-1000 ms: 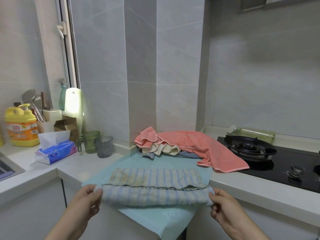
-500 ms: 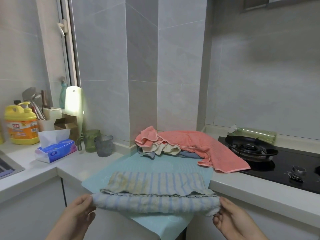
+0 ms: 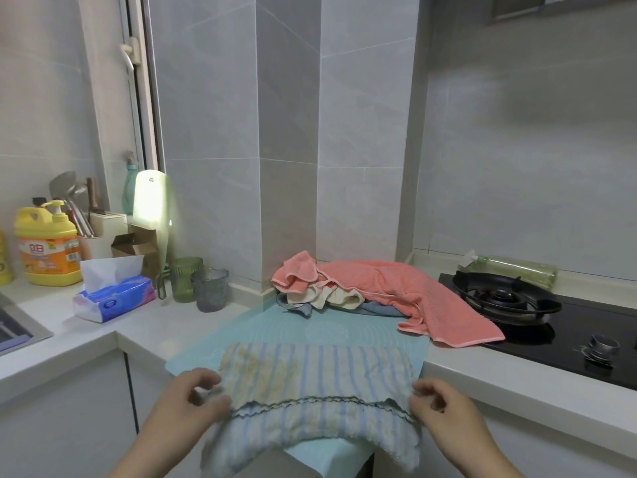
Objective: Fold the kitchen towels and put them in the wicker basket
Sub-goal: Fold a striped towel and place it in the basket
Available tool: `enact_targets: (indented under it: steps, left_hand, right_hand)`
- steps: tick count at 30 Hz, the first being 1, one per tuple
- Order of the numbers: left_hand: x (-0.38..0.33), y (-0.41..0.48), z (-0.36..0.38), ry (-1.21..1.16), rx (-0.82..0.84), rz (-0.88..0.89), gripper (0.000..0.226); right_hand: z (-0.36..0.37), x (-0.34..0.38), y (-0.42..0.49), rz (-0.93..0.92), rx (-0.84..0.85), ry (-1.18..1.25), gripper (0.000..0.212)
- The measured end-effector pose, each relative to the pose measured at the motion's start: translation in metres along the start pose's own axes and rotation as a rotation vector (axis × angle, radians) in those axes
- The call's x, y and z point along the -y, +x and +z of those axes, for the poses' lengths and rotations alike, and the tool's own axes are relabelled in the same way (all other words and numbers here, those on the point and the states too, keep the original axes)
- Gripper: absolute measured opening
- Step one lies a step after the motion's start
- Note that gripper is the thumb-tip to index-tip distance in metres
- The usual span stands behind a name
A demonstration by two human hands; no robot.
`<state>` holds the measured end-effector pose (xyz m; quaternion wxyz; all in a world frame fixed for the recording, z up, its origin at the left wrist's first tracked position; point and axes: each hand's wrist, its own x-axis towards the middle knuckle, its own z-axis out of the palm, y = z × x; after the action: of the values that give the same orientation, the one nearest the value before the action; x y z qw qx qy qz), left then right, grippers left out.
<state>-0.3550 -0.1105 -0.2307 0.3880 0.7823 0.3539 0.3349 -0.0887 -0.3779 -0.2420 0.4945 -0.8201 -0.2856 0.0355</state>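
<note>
A blue-and-cream striped towel [image 3: 310,374] lies folded on a teal mat [image 3: 344,329] at the counter's front edge. Its near fold sags over that edge. My left hand [image 3: 193,405] pinches the towel's left end near the scalloped hem. My right hand [image 3: 444,412] pinches the right end at the same height. Behind the mat sits a loose pile: a pink towel [image 3: 413,291] draped over a cream cloth [image 3: 337,298] and a grey-blue cloth [image 3: 379,309]. No wicker basket is in view.
A black gas hob with a burner [image 3: 506,300] and a knob [image 3: 603,346] lies to the right, and the pink towel's corner touches it. To the left stand two glasses [image 3: 198,282], a tissue pack [image 3: 113,300], a yellow detergent bottle [image 3: 48,246] and a sink edge [image 3: 24,336].
Both hands held the towel's near fold up at its ends. They have moved forward to the scalloped hem, and the near fold now droops over the counter edge.
</note>
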Motion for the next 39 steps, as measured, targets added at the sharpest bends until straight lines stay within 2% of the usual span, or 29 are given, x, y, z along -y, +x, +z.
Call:
enact_targets:
  steps: [3,5,6,8,11,13,15,18,20,23,26,28,29,31,33,34,37,39]
  left_hand:
    - [-0.003,0.009,0.006,0.419,0.237,0.297,0.033]
    - [0.003,0.017,0.012,0.661,0.245,0.449,0.033]
    - [0.005,0.019,0.013,0.702,0.233,0.509,0.033]
    - [0.004,0.022,0.012,0.677,0.237,0.559,0.033]
    - [0.003,0.030,0.004,0.563,0.265,0.469,0.044]
    - [-0.007,0.034,0.001,0.471,0.155,0.435,0.036]
    - [-0.020,0.036,0.002,0.364,0.041,0.379,0.027]
    - [-0.042,0.032,-0.002,0.248,-0.057,0.378,0.029]
    - [-0.050,0.023,-0.010,0.146,-0.058,0.414,0.031]
    - [-0.042,0.001,-0.018,0.066,0.084,0.419,0.026]
    - [-0.024,-0.011,-0.018,0.236,0.390,0.303,0.014]
    - [-0.016,-0.012,-0.016,0.285,0.524,0.200,0.008]
    - [-0.015,-0.012,-0.014,0.253,0.526,0.159,0.006]
    - [-0.013,-0.006,-0.010,0.180,0.364,0.087,0.008]
    - [-0.011,0.006,-0.004,0.207,0.115,-0.002,0.004]
    - [-0.012,0.012,0.000,0.242,0.046,-0.041,0.003]
    - [-0.013,0.036,0.014,0.361,0.042,-0.022,0.036]
    - [-0.020,0.053,0.018,0.415,0.110,0.028,0.058]
  right_hand:
    - [0.006,0.006,0.007,-0.287,0.209,-0.308,0.023]
    - [0.010,0.001,0.014,-0.370,0.308,-0.461,0.046]
    - [0.011,0.001,0.016,-0.393,0.313,-0.494,0.050]
    - [0.010,-0.001,0.019,-0.443,0.273,-0.526,0.043]
    - [0.007,-0.003,0.022,-0.472,0.184,-0.495,0.037]
    - [0.003,0.004,0.025,-0.409,0.099,-0.384,0.027]
    - [-0.001,0.019,0.028,-0.329,0.027,-0.207,0.028]
    - [-0.007,0.038,0.029,-0.248,-0.039,0.028,0.029]
    - [-0.012,0.043,0.023,-0.236,-0.030,0.108,0.026]
    - [-0.020,0.032,0.008,-0.295,0.078,0.091,0.032]
    - [-0.017,0.005,-0.003,-0.306,0.236,-0.062,0.039]
    - [-0.015,-0.002,-0.008,-0.271,0.336,-0.136,0.030]
    - [-0.015,-0.002,-0.010,-0.241,0.403,-0.133,0.023]
    - [-0.019,0.000,-0.006,-0.180,0.452,-0.056,0.026]
    - [-0.016,0.000,0.004,-0.075,0.347,0.061,0.017]
    - [-0.012,-0.002,0.011,0.010,0.254,0.074,0.016]
    - [0.005,0.003,0.031,0.105,0.104,-0.004,0.013]
    - [0.012,0.015,0.041,0.117,0.091,-0.039,0.035]
